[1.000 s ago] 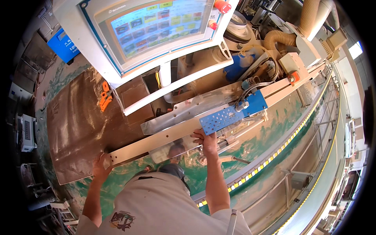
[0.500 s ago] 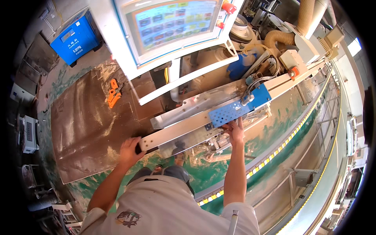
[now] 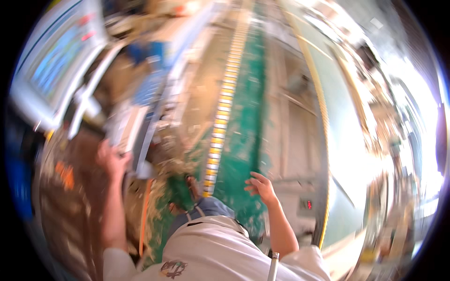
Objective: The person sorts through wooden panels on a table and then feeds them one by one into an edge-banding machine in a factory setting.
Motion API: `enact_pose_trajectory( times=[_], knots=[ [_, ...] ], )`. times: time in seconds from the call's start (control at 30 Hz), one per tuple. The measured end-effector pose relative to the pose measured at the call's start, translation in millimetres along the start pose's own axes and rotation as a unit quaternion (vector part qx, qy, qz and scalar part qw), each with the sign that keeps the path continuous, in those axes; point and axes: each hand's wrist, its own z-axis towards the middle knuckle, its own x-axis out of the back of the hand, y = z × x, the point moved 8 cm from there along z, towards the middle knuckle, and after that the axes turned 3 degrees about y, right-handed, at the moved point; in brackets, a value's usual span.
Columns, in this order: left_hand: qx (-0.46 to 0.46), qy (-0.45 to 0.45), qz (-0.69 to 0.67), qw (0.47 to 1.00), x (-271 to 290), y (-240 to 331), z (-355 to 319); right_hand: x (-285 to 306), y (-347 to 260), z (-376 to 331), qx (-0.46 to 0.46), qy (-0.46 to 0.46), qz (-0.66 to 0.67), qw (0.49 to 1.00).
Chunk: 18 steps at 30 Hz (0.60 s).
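Left hand (image 3: 112,159) gripping long rigid beam's (image 3: 125,126) end, center-left | right hand (image 3: 260,186) hanging open, empty | beam likely heavy, best held at ends

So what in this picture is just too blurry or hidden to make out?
All from the head view:
- Left hand: motion blur hides whether it grips the pale machine rail or only touches it.
- Screen panel: smeared; its contents are unreadable.
- Right hand: open in the air over the green floor, holding nothing.
- Far right: glare washes out the area.
- The person's feet: hidden by their own white shirt.
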Motion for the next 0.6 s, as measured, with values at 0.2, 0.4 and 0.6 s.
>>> enact_pose_trajectory(
  times=[0.2, 0.4, 0.6],
  knots=[
    [0.01, 0.043, 0.133, 0.99, -52.7, 5.9, -19.1, 275.5, 105.3, -61.0, -0.036, 0.249, 0.112, 0.961],
    [0.001, 0.131, 0.008, 0.991, -15.4, 96.7, -160.0, 583.8, 247.3, -152.9, 0.01, 0.579, 0.177, 0.796],
    [0.267, -0.45, 0.224, 0.822, -40.4, 165.5, -469.0, 792.2, 345.1, -200.0, -0.139, 0.749, -0.156, 0.629]
  ],
)
